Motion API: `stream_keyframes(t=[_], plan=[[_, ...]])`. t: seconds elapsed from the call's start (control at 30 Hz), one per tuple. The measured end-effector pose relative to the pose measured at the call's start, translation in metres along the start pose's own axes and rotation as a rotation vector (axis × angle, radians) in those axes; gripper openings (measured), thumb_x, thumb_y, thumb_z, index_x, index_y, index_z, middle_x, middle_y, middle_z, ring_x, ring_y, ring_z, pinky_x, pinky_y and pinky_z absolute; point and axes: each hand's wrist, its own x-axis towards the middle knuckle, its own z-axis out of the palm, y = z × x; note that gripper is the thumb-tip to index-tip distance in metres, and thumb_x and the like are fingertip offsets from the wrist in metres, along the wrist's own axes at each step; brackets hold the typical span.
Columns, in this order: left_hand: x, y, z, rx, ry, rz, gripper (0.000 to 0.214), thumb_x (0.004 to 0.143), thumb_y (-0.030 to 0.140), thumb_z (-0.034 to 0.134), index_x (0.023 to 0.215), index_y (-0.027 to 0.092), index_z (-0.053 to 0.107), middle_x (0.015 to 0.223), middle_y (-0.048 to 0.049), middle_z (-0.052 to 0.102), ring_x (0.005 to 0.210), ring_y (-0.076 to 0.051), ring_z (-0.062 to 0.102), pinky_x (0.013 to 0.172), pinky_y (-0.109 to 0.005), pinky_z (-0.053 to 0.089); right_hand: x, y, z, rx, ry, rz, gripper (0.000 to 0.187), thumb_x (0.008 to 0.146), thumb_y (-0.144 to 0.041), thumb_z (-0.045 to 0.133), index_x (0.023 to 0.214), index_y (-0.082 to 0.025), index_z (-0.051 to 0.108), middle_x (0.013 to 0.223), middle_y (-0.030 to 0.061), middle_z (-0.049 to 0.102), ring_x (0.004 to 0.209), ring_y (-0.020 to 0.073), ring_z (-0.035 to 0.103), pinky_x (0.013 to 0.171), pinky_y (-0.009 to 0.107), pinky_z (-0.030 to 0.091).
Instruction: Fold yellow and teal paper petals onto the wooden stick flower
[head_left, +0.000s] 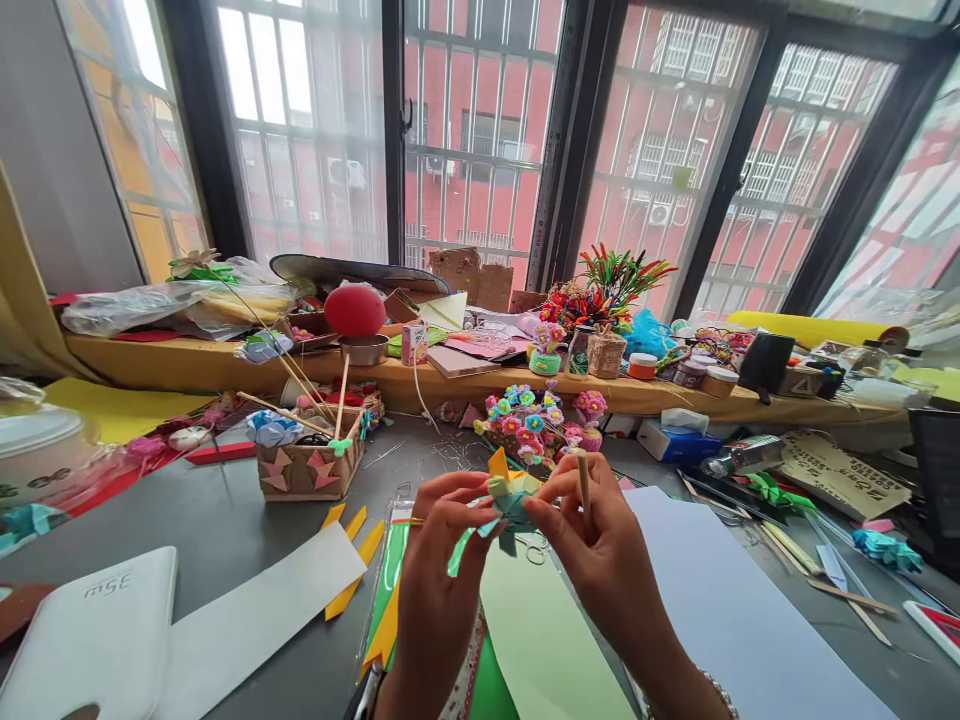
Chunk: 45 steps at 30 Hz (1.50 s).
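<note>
A small teal folded-paper flower [514, 508] with a pale yellow-green middle is held up above the desk. My left hand [444, 565] pinches it from the left between thumb and fingers. My right hand [606, 545] has its thumb and index finger on the flower's right side. A thin wooden stick [584, 485] stands nearly upright in the fingers of that same hand. Below the hands lie a light green paper sheet [544, 630] and a metal finger ring of what looks like scissors [535, 554]. Orange-yellow paper strips [346, 592] lie to the left, partly under white paper.
A white power bank [97, 630] and a white paper strip [277, 615] lie at left. Behind stands a cardboard box [311, 470] with sticks. Paper flowers [525, 425] sit beyond my hands. White paper [720, 600] and loose sticks [787, 550] cover the right side.
</note>
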Motion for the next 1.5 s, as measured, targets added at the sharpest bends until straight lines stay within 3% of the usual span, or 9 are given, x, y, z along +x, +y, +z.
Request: stream_keyframes(t=[0.17,0.3,0.47,0.6,0.73,0.83,1.0,1.23,1.5], plan=[[0.010,0.009,0.000,-0.324,0.120,-0.377,0.009,0.070,0.025,0.064,0.072,0.019,0.058,0.090,0.0004,0.054,0.068,-0.010,0.055,0.064,-0.021,0.047,0.005,-0.001,-0.013,0.020,-0.061,-0.008,0.019,0.078,-0.038,0.054,0.081,-0.020,0.060,0.083,-0.0006,0.039,0.047,0.0045,0.030,0.041,0.021,0.029],[0.014,0.011,-0.004,-0.484,0.076,-0.637,0.018,0.065,0.032,0.068,0.073,0.018,0.059,0.087,0.0017,0.056,0.068,-0.009,0.055,0.063,-0.018,0.046,0.007,-0.002,-0.019,-0.005,-0.152,-0.079,0.023,0.072,-0.037,0.063,0.092,-0.027,0.062,0.086,-0.0009,0.040,0.052,0.0060,0.037,0.045,0.020,0.033],[0.014,0.009,-0.009,-0.602,-0.047,-0.773,0.019,0.065,0.033,0.069,0.075,0.018,0.062,0.078,0.0024,0.057,0.066,-0.008,0.055,0.059,-0.016,0.044,0.005,-0.003,-0.016,-0.020,-0.212,-0.153,0.031,0.068,-0.039,0.066,0.097,-0.029,0.062,0.084,0.0008,0.044,0.074,0.0133,0.047,0.056,0.020,0.041],[0.012,0.011,-0.010,-0.714,-0.195,-0.790,0.025,0.068,0.039,0.065,0.084,0.020,0.063,0.075,0.0005,0.061,0.069,-0.011,0.059,0.060,-0.017,0.044,0.004,-0.003,-0.013,-0.004,-0.197,-0.149,0.030,0.068,-0.040,0.066,0.094,-0.026,0.063,0.085,0.0011,0.044,0.064,0.0106,0.046,0.051,0.020,0.040],[0.010,0.012,-0.010,-0.780,-0.358,-0.716,0.049,0.055,0.031,0.076,0.099,0.023,0.057,0.090,-0.0015,0.064,0.084,-0.018,0.061,0.072,-0.022,0.045,0.005,-0.003,-0.011,-0.021,-0.169,-0.132,0.024,0.071,-0.037,0.063,0.092,-0.024,0.063,0.080,-0.0004,0.044,0.054,0.0079,0.042,0.045,0.020,0.037],[0.011,0.011,-0.011,-0.771,-0.339,-0.718,0.037,0.064,0.022,0.071,0.097,0.024,0.056,0.091,-0.0004,0.065,0.085,-0.017,0.062,0.076,-0.024,0.044,0.005,-0.003,-0.010,-0.066,-0.135,-0.141,0.020,0.079,-0.036,0.053,0.092,-0.023,0.060,0.084,0.0008,0.047,0.059,0.0096,0.045,0.049,0.021,0.039],[0.016,0.007,-0.016,-0.834,-0.290,-0.769,0.033,0.070,0.023,0.065,0.101,0.023,0.054,0.089,-0.0016,0.067,0.081,-0.018,0.065,0.076,-0.026,0.045,0.004,-0.004,-0.011,-0.088,0.107,-0.089,0.025,0.089,-0.032,0.032,0.094,-0.022,0.054,0.092,0.0035,0.051,0.078,0.0144,0.048,0.065,0.026,0.040],[0.017,0.004,-0.019,-0.860,-0.456,-0.790,0.042,0.069,0.031,0.066,0.108,0.019,0.054,0.091,-0.0079,0.069,0.077,-0.018,0.065,0.073,-0.026,0.046,0.006,-0.001,-0.021,0.005,-0.039,0.066,0.031,0.084,-0.045,0.041,0.093,-0.020,0.057,0.055,-0.0045,0.039,0.050,0.0101,0.037,0.048,0.022,0.032],[0.019,0.006,-0.022,-0.628,-0.390,-0.817,0.057,0.066,0.031,0.068,0.119,0.023,0.049,0.091,-0.0070,0.068,0.078,-0.021,0.065,0.074,-0.031,0.045,0.012,-0.003,-0.029,0.007,-0.241,-0.042,0.030,0.076,-0.041,0.056,0.100,-0.025,0.062,0.088,0.0018,0.042,0.050,0.0063,0.032,0.044,0.021,0.031]])
